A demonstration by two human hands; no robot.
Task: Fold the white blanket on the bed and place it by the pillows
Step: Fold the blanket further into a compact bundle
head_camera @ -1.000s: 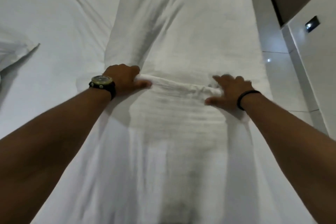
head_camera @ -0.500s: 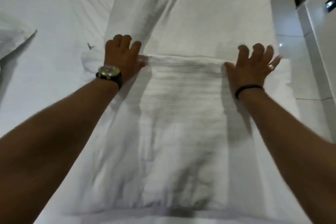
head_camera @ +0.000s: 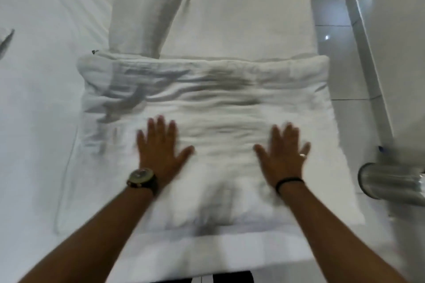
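Lighting dim, even, cool white. Soft grey shadows lie in the creases of the blanket [head_camera: 202, 89]. Small glare spot on the floor tile [head_camera: 326, 37]. Motion blur smears both hands, left hand [head_camera: 161, 147] and right hand [head_camera: 282, 151]. Wide-angle distortion bends lines at frame edges.

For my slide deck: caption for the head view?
Both hands, left and right, press flat on the folded blanket.

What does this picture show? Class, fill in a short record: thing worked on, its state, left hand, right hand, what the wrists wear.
thing: blanket on the bed
state: partly folded, far length unfolded
left hand: flat, fingers spread, on the blanket
right hand: flat, fingers spread, on the blanket
wrists: watch left, black band right
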